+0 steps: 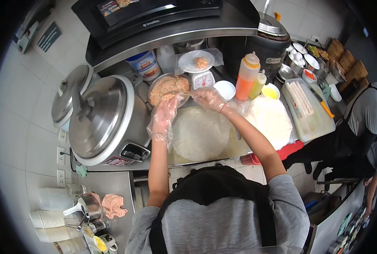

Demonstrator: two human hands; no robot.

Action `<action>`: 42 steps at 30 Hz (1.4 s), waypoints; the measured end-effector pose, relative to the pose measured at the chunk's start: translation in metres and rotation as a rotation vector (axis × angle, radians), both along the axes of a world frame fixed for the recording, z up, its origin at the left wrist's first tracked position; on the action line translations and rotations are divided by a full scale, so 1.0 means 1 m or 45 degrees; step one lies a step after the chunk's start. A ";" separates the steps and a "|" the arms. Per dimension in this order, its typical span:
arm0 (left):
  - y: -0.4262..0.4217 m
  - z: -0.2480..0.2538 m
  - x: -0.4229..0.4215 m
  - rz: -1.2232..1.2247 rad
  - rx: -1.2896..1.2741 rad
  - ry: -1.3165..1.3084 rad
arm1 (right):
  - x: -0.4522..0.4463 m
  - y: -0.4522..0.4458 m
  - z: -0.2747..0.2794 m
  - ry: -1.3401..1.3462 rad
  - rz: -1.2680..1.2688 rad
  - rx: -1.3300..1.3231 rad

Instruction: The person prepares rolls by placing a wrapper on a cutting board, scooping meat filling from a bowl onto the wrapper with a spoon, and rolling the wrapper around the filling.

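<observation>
A metal bowl of orange-white minced filling (166, 86) stands behind the worktop's bare middle. My left hand (165, 115), in a clear plastic glove, is cupped at the bowl's front edge, with a lump of filling at its fingertips. My right hand (208, 100), also gloved, grips the handle of a metal spoon (180, 92), whose tip reaches over the filling toward my left fingers. Right behind my right hand is a kitchen scale (203, 80) bearing a white plate (187, 62) with a small portion of filling. Below both hands lies a translucent round sheet (201, 134).
A large steel cooker (99, 118) stands close on the left. On the right are an orange squeeze bottle (247, 78), a white dish (225, 90), a pale floury mound (268, 120) and a cutting board (313, 127) with a knife (322, 103). Another person (364, 112) stands far right.
</observation>
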State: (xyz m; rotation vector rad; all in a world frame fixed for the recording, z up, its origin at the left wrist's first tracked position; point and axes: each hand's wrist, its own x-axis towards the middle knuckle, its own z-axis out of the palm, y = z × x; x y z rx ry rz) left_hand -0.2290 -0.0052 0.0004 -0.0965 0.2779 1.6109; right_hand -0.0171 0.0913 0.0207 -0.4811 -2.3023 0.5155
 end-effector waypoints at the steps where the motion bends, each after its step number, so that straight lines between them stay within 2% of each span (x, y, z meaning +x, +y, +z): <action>1: 0.004 -0.018 -0.014 -0.044 -0.009 -0.145 | 0.004 -0.010 0.005 0.040 -0.045 0.180; 2: 0.006 -0.017 -0.017 -0.089 -0.018 -0.285 | 0.010 -0.015 0.005 0.000 -0.091 0.286; 6: 0.001 -0.039 -0.027 -0.481 0.245 -0.396 | 0.035 -0.026 -0.006 -0.112 -0.271 0.593; 7: -0.005 -0.022 -0.016 -0.391 0.218 -0.268 | 0.041 -0.026 -0.010 -0.128 -0.311 0.648; 10: -0.001 -0.006 -0.018 -0.167 -0.010 -0.321 | 0.053 -0.030 -0.023 -0.223 -0.532 0.451; 11: 0.003 0.010 -0.010 0.041 0.011 0.139 | 0.050 -0.025 -0.032 -0.134 -0.536 0.421; 13: 0.016 0.052 0.010 0.107 0.039 0.502 | 0.033 -0.016 -0.048 0.048 -0.557 0.361; 16: 0.056 0.091 0.032 0.050 0.160 0.884 | -0.013 -0.020 -0.040 -0.070 -0.612 0.276; 17: 0.077 0.101 0.036 0.009 0.218 0.987 | -0.027 -0.020 -0.037 -0.168 -0.565 0.124; 18: 0.101 0.101 0.034 0.012 0.224 1.065 | -0.040 -0.020 -0.034 -0.260 -0.514 -0.029; 19: 0.127 0.096 0.029 0.012 0.232 1.147 | -0.051 -0.020 -0.040 -0.214 -0.501 -0.038; 22: 0.194 0.085 0.024 0.002 -0.163 1.374 | -0.072 -0.026 -0.059 -0.034 -0.513 -0.095; 24: 0.232 0.068 0.015 -0.041 -0.280 1.663 | -0.077 -0.034 -0.055 0.123 -0.555 -0.161; 25: 0.251 0.055 0.005 -0.056 -0.340 1.805 | -0.086 -0.028 -0.069 0.065 -0.539 -0.114; 27: 0.307 0.006 -0.043 -0.070 -0.284 2.562 | -0.080 -0.030 -0.064 0.154 -0.499 -0.106; 29: 0.309 0.009 -0.037 -0.146 -0.177 3.136 | -0.079 -0.028 -0.064 0.126 -0.516 -0.061; 31: 0.295 0.023 -0.028 -0.305 -0.034 3.524 | -0.086 -0.025 -0.061 -0.015 -0.591 0.016; 34: 0.260 0.054 0.014 -0.200 -0.495 2.670 | -0.088 -0.026 -0.059 0.122 -0.675 0.015; 36: 0.294 0.032 -0.030 0.175 -0.129 3.688 | -0.084 -0.028 -0.057 0.113 -0.663 0.047; 38: 0.293 0.035 -0.027 0.324 0.139 3.559 | -0.085 -0.029 -0.058 0.123 -0.658 0.047; 40: 0.281 0.051 -0.015 0.145 0.097 2.362 | -0.088 -0.029 -0.059 0.156 -0.659 0.019; 42: 0.262 0.079 0.005 0.089 0.064 2.233 | -0.085 -0.033 -0.056 0.185 -0.663 0.061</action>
